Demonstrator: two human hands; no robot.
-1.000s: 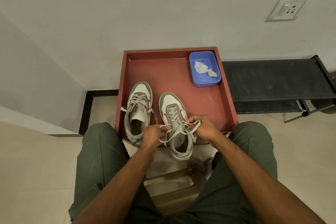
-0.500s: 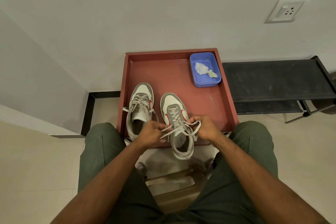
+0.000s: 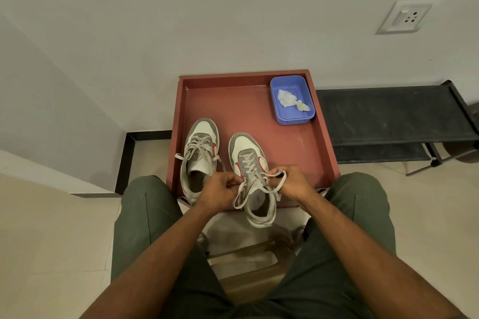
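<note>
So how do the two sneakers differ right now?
The right sneaker has its laces pinched by the left hand and right hand; on the left sneaker they lie untouched. The right sneaker's heel overhangs the tray edge; the left sneaker sits further back. Both are grey and white with red trim.

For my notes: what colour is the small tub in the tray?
Blue tub, seen clearly in the head view.

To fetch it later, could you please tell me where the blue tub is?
In the head view, the blue tub sits in the far right corner of the red tray, beyond the right-hand sneaker.
</note>
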